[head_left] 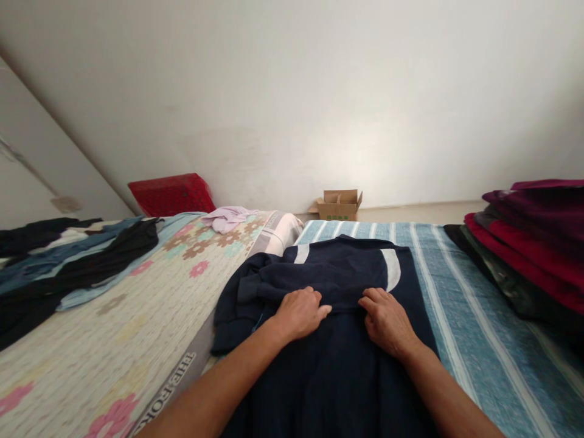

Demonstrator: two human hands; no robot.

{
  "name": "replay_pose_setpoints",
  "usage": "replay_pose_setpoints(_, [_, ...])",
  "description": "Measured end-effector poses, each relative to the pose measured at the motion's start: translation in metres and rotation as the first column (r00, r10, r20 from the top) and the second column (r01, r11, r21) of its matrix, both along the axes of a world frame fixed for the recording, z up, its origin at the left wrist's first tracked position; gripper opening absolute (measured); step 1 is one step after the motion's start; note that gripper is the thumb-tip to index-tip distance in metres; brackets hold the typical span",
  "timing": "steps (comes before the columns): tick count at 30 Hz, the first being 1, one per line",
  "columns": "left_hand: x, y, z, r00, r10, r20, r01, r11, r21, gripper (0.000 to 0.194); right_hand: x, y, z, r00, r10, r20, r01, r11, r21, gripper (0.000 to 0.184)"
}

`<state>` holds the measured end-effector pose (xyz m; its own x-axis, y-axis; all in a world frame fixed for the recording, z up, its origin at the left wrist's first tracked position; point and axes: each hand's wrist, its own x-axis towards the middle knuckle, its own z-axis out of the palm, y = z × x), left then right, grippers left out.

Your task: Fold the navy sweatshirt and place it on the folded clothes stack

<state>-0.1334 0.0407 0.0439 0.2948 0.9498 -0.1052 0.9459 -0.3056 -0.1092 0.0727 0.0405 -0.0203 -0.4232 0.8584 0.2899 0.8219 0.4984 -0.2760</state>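
A navy long-sleeved top [337, 377] with white patches lies spread over the blue striped bedding, its lower part running toward me. One sleeve is folded across its upper part, with the cuff pointing left. My left hand [302, 311] rests on this sleeve's near edge, fingers curled into the cloth and thumb pointing right. To its right, my right hand [385, 319] grips the same edge near a white patch, its fingers bent and closed. The fingertips are partly lost against the dark cloth.
On the right stands a stack of folded clothes [538, 237] in purple, red and dark colours. Loose dark and blue clothes [91, 255] lie on the flowered bedding at left, with a lilac cloth [227, 218] farther back. A red box [171, 194] and an opened cardboard box [338, 207] are by the wall.
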Motion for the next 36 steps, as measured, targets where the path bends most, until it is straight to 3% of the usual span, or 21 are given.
replay_pose_setpoints(3, [-0.009, 0.018, 0.01, 0.993, 0.112, 0.026, -0.113, 0.993, 0.035, 0.038, -0.002, -0.001, 0.003, 1.0, -0.011, 0.02, 0.011, 1.0, -0.017, 0.026])
replay_pose_setpoints(6, [-0.011, 0.041, 0.013, 0.994, 0.105, 0.008, -0.105, 0.984, 0.141, 0.026, -0.003, -0.002, 0.006, 1.0, 0.012, 0.013, -0.012, 1.0, -0.012, 0.03])
replay_pose_setpoints(10, [0.001, 0.076, 0.002, 0.997, 0.072, -0.005, -0.07, 0.98, 0.186, 0.024, -0.004, -0.001, 0.005, 0.997, 0.069, 0.023, -0.069, 0.998, -0.001, 0.033])
replay_pose_setpoints(15, [0.014, 0.112, -0.014, 0.99, 0.136, 0.018, -0.138, 0.983, 0.125, 0.025, -0.004, 0.0, 0.005, 0.997, 0.072, 0.032, -0.071, 0.997, -0.013, 0.032])
replay_pose_setpoints(25, [-0.001, 0.125, -0.02, 0.99, 0.118, 0.074, -0.124, 0.99, 0.069, 0.026, -0.004, 0.001, 0.008, 0.994, 0.082, 0.074, -0.079, 0.996, -0.049, 0.043])
replay_pose_setpoints(28, [-0.017, 0.128, -0.011, 0.991, 0.112, 0.076, -0.112, 0.994, 0.0, 0.03, -0.003, 0.001, 0.009, 0.991, 0.1, 0.088, -0.095, 0.994, -0.062, 0.047])
replay_pose_setpoints(32, [-0.052, 0.126, 0.015, 0.992, 0.111, 0.059, -0.103, 0.986, -0.129, 0.036, -0.003, -0.002, 0.011, 0.989, 0.109, 0.097, -0.102, 0.992, -0.072, 0.053])
replay_pose_setpoints(36, [-0.087, 0.114, 0.035, 0.959, 0.237, 0.155, -0.196, 0.95, -0.244, 0.025, -0.004, -0.004, 0.013, 0.987, 0.1, 0.123, -0.087, 0.991, -0.103, 0.054])
